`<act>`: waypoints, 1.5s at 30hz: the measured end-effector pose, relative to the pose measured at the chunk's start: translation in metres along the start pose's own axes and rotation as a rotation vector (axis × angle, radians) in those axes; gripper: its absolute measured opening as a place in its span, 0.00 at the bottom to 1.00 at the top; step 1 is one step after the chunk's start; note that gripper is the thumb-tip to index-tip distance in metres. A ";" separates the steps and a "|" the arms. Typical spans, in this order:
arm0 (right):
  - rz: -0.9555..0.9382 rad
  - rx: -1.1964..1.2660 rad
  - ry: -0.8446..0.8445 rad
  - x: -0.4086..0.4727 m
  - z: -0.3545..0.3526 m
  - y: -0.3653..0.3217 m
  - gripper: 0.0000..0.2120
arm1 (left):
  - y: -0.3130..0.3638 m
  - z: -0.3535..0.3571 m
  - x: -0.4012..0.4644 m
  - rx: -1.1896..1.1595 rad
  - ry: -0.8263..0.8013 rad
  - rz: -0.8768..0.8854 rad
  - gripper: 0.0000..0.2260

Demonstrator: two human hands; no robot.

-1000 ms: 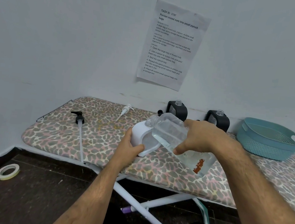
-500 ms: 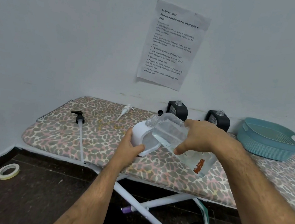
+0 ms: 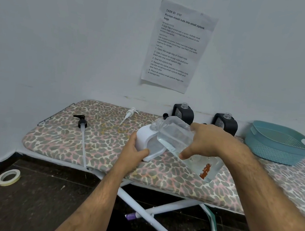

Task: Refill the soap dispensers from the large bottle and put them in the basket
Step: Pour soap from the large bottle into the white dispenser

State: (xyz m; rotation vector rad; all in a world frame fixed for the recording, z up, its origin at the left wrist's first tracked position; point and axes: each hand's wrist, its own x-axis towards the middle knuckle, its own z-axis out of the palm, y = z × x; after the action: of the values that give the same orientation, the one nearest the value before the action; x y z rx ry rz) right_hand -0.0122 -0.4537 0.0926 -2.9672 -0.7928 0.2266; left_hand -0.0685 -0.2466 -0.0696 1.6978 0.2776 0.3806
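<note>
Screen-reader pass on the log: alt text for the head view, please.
The right hand tips a large clear bottle toward the neck of a white soap dispenser steadied by the left hand on a leopard-print ironing board. Two black dispensers and a teal basket stand behind.

Pale wall (image 3: pixel 62 29) with taped paper sheet (image 3: pixel 178 46), dark floor (image 3: pixel 33 206), leopard-print ironing board (image 3: pixel 108 129)

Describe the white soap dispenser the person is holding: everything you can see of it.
The white soap dispenser is a rounded, smooth plastic body with a clear threaded neck on top, its pump removed. A translucent panel shows on the side toward the big bottle. It sits on the leopard-print ironing board, near the front edge, tilted slightly. The left hand grips its lower side. The large clear bottle, held by the right hand, is tipped with its mouth at the neck.
</note>
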 end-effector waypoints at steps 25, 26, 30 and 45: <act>-0.004 -0.004 -0.016 -0.001 -0.001 -0.002 0.43 | 0.000 0.000 0.001 -0.010 0.015 0.018 0.30; -0.003 -0.005 -0.018 -0.001 -0.002 -0.002 0.43 | -0.001 0.000 0.001 -0.009 0.016 0.019 0.30; 0.003 -0.002 -0.020 0.000 -0.002 -0.002 0.43 | -0.002 0.000 0.001 -0.027 0.016 0.018 0.30; 0.006 0.005 -0.024 0.001 -0.002 -0.002 0.43 | -0.006 0.000 0.004 -0.044 0.007 0.027 0.30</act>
State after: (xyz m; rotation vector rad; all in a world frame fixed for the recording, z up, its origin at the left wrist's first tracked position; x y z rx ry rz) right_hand -0.0123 -0.4515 0.0947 -2.9679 -0.7848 0.2648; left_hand -0.0647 -0.2439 -0.0748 1.6590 0.2501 0.4093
